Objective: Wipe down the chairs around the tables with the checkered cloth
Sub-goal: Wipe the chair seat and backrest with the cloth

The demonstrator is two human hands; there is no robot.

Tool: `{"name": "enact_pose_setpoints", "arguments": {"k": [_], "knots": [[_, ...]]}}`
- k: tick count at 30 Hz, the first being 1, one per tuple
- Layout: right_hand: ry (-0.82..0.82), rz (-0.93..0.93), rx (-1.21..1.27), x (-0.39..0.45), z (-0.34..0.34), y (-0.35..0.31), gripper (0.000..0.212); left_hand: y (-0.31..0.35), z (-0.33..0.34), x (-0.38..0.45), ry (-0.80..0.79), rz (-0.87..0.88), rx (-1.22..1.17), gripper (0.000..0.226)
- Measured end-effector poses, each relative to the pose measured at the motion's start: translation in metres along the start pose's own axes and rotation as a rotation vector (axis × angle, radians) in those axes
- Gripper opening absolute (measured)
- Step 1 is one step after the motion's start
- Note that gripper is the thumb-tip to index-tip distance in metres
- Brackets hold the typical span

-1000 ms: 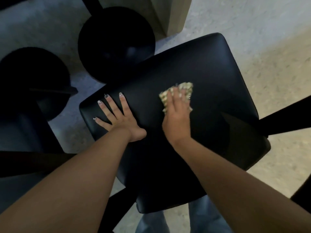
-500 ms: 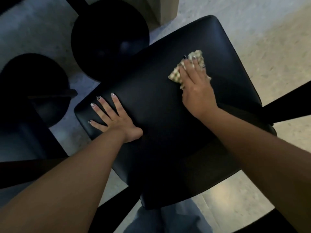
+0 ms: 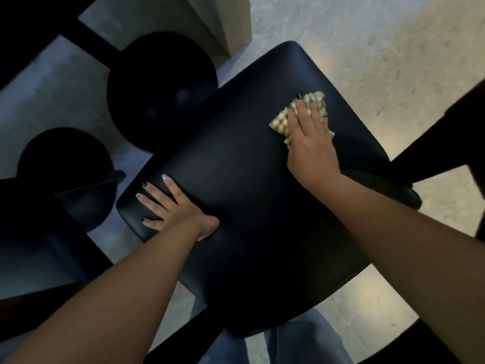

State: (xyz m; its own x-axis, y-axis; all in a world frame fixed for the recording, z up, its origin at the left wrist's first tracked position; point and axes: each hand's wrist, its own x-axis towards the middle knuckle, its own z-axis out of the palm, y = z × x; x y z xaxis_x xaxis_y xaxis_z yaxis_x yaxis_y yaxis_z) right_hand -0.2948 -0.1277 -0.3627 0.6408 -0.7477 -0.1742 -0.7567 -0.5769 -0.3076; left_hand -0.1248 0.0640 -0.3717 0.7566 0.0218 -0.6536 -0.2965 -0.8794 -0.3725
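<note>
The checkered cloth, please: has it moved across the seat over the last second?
Yes. The checkered cloth went from mid-seat toward the chair seat's far right edge.

Black padded chair seat [image 3: 244, 195], glossy, square with rounded corners, turned diagonally, fills the frame centre. Checkered cloth [image 3: 282, 123], green-and-cream, crumpled flat on the seat toward 1 o'clock, near the far right edge, partly covered.
</note>
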Motion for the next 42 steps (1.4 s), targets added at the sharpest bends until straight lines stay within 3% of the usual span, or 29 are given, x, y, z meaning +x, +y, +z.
{"name": "enact_pose_setpoints", "arguments": {"k": [5, 9, 14, 17, 21, 25, 29, 33, 36, 38, 42], "knots": [[0.040, 0.178, 0.003, -0.005, 0.003, 0.009, 0.064, 0.004, -0.013, -0.011, -0.040, 0.001, 0.012, 0.146], [0.117, 0.336, 0.043, -0.015, 0.010, 0.006, 0.068, 0.001, -0.020, -0.025, 0.013, 0.153, 0.051, 0.152], [0.203, 0.595, 0.116, -0.050, 0.016, 0.009, 0.068, 0.017, -0.035, -0.053, 0.121, 0.793, 0.302, 0.148], [0.244, 0.778, 0.186, -0.080, 0.016, 0.020, 0.069, 0.057, -0.057, -0.057, 0.158, 1.009, 0.448, 0.138], [0.326, 0.999, 0.309, -0.125, 0.017, 0.037, 0.070, 0.093, -0.088, -0.035, 0.410, 1.275, 0.950, 0.104], [0.387, 1.361, 0.421, -0.153, 0.021, 0.044, 0.060, 0.086, -0.110, -0.004, 0.478, 1.343, 1.146, 0.108], [0.467, 1.437, 0.412, -0.134, 0.025, 0.024, 0.062, 0.079, -0.106, 0.013, 0.415, 1.324, 0.953, 0.109], [0.528, 1.391, 0.375, -0.080, 0.033, -0.021, 0.071, 0.077, -0.094, 0.026, 0.436, 1.369, 0.748, 0.102], [0.536, 1.226, 0.369, -0.040, 0.038, -0.056, 0.069, 0.076, -0.094, 0.033, 0.461, 1.409, 0.734, 0.106], [0.494, 0.962, 0.340, -0.028, 0.040, -0.079, 0.063, 0.077, -0.092, 0.033, 0.462, 1.406, 0.721, 0.103], [0.283, 0.109, 0.299, -0.044, 0.051, -0.121, 0.041, 0.072, -0.085, 0.034, 0.489, 1.374, 0.598, 0.086]]}}
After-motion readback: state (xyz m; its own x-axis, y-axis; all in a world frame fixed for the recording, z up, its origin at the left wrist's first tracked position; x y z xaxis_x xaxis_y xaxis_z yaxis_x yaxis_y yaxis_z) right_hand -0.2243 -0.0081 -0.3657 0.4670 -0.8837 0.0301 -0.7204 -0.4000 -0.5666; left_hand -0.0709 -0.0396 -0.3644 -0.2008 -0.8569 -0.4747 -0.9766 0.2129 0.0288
